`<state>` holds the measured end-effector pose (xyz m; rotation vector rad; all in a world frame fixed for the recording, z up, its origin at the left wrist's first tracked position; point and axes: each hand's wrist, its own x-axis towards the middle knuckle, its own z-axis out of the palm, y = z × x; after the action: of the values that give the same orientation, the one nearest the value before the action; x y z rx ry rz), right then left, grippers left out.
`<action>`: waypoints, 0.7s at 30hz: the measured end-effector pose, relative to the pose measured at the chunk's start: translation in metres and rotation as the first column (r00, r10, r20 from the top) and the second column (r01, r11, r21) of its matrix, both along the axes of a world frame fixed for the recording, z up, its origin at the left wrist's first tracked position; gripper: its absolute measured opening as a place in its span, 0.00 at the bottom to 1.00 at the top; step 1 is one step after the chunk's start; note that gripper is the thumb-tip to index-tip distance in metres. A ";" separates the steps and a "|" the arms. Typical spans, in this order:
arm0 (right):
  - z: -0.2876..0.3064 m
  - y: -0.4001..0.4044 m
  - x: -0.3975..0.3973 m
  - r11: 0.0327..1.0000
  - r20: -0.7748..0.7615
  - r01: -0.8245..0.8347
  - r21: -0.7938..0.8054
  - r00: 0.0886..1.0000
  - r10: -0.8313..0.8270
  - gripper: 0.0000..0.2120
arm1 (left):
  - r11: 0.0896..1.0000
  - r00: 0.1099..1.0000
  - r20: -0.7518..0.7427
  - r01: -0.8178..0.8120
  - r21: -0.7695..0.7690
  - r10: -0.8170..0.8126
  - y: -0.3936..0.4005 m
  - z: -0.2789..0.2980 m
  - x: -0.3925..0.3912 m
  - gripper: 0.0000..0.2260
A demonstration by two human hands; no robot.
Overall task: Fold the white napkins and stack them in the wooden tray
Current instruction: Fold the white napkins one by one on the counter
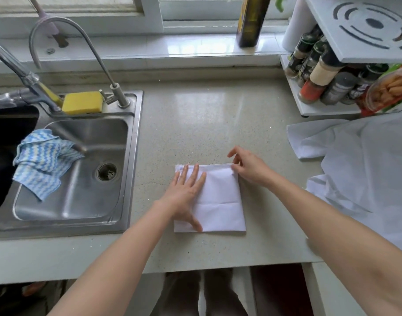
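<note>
A: Head view, one frame. A folded white cloth napkin, rectangular, lies flat on the pale speckled stone tabletop, just right of the stainless steel sink.

B: Hands?

A: The left hand rests palm-down on the napkin's left half, fingers straight and spread, gripping nothing. My reading: it pins the layers so they cannot slide while the other side is adjusted. The right hand is at the far right corner, thumb and forefinger pinching the edge there, remaining fingers loosely raised.

B: Purpose of the pinch?

A: Probably aligning the corner, or squaring the edges before the next fold. A crease line runs across the lower part of the napkin, so at least one fold appears done.

B: Remaining stock?

A: A loose heap of white unfolded napkins sits at the right end of the tabletop, well apart from the working napkin, within the right arm's reach, which seems a sensible staging spot.

B: Wooden tray?

A: Not visible in this frame. Nothing can be judged stacked; task looks early.

B: Other items?

A: A blue-and-white striped dishcloth draped into the sink, a yellow rectangular sponge on its rim, a white spice rack with bottles at the far right, and a dark green glass bottle on the windowsill.
</note>
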<state>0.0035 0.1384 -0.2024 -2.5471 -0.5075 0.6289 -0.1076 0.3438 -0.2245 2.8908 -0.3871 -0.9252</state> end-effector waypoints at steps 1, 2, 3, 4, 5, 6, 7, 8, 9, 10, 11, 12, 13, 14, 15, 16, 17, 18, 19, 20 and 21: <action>-0.002 0.000 0.000 0.999 0.031 -0.020 -0.044 0.999 0.021 0.13 | 1.000 1.000 -0.003 -0.006 0.007 0.006 -0.001 0.000 0.000 0.68; -0.003 0.001 -0.002 0.996 0.092 -0.027 -0.085 0.995 0.035 0.12 | 1.000 1.000 -0.003 -0.010 0.016 0.010 -0.002 0.000 0.000 0.68; -0.008 0.003 -0.009 0.993 0.204 -0.013 -0.117 0.978 0.037 0.12 | 1.000 1.000 -0.001 -0.010 0.025 0.010 -0.002 0.001 0.001 0.68; -0.012 0.004 -0.020 0.991 0.337 0.023 -0.135 0.941 0.025 0.14 | 0.999 1.000 -0.002 -0.009 0.031 0.009 -0.003 0.001 0.002 0.68; -0.017 0.006 -0.036 0.992 0.433 0.041 -0.122 0.901 0.016 0.16 | 0.999 1.000 -0.006 -0.011 0.031 0.011 -0.003 0.002 0.002 0.69; -0.022 0.007 -0.054 0.996 0.470 -0.004 -0.085 0.881 0.044 0.19 | 1.000 1.000 -0.005 -0.015 0.028 0.015 -0.003 0.002 0.002 0.69; -0.028 0.009 -0.073 0.989 0.435 -0.123 -0.078 0.889 0.145 0.23 | 1.000 1.000 0.002 -0.017 0.026 0.017 -0.003 0.002 0.002 0.69; -0.035 0.009 -0.089 0.956 0.365 -0.272 -0.110 0.884 0.293 0.27 | 1.000 1.000 0.004 -0.013 0.026 0.013 -0.003 0.003 0.002 0.69; -0.043 0.006 -0.100 0.907 0.287 -0.391 -0.160 0.860 0.421 0.29 | 1.000 1.000 -0.001 -0.007 0.027 0.007 -0.004 0.005 0.002 0.69; -0.050 0.004 -0.104 0.870 0.232 -0.444 -0.212 0.842 0.487 0.30 | 1.000 1.000 -0.004 -0.005 0.030 0.005 -0.004 0.005 0.002 0.68; -0.056 0.002 -0.101 0.866 0.238 -0.433 -0.252 0.839 0.489 0.31 | 0.999 1.000 0.000 -0.008 0.033 0.008 -0.004 0.006 0.002 0.68; -0.060 0.003 -0.092 0.884 0.269 -0.380 -0.271 0.852 0.448 0.31 | 0.999 1.000 0.002 -0.009 0.039 0.009 -0.004 0.007 0.002 0.68; -0.062 0.005 -0.080 0.907 0.279 -0.317 -0.279 0.876 0.392 0.31 | 0.999 1.000 -0.003 -0.010 0.044 0.010 -0.004 0.009 0.002 0.68; -0.062 0.007 -0.067 0.922 0.277 -0.257 -0.290 0.900 0.338 0.31 | 0.999 1.000 -0.011 -0.011 0.046 0.012 -0.005 0.011 0.002 0.68; -0.061 0.009 -0.053 0.932 0.266 -0.200 -0.302 0.921 0.284 0.30 | 0.999 1.000 -0.011 -0.013 0.045 0.014 -0.005 0.011 0.002 0.68; -0.061 0.009 -0.040 0.938 0.252 -0.151 -0.312 0.939 0.235 0.30 | 0.999 1.000 -0.010 -0.015 0.045 0.015 -0.006 0.012 0.002 0.68; -0.060 0.010 -0.031 0.941 0.232 -0.117 -0.318 0.952 0.197 0.30 | 0.999 1.000 -0.011 -0.013 0.046 0.013 -0.007 0.013 0.002 0.68; -0.057 0.009 -0.024 0.941 0.215 -0.106 -0.323 0.959 0.182 0.30 | 0.999 1.000 -0.014 -0.008 0.047 0.008 -0.007 0.015 0.002 0.68; -0.052 0.006 -0.020 0.941 0.214 -0.112 -0.320 0.959 0.187 0.29 | 0.999 1.000 -0.014 0.002 0.050 -0.001 -0.006 0.016 0.003 0.69; -0.045 0.000 -0.019 0.940 0.251 -0.135 -0.313 0.943 0.219 0.29 | 0.998 1.000 -0.015 0.017 0.057 -0.016 -0.004 0.016 0.004 0.69; -0.037 -0.008 -0.020 0.938 0.333 -0.181 -0.296 0.901 0.279 0.29 | 0.997 0.999 -0.018 0.038 0.067 -0.037 -0.003 0.016 0.005 0.69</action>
<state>-0.0169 0.1304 -0.2397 -2.8973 -0.9268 0.3007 -0.1024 0.3413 -0.2089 2.9446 -0.4184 -0.9857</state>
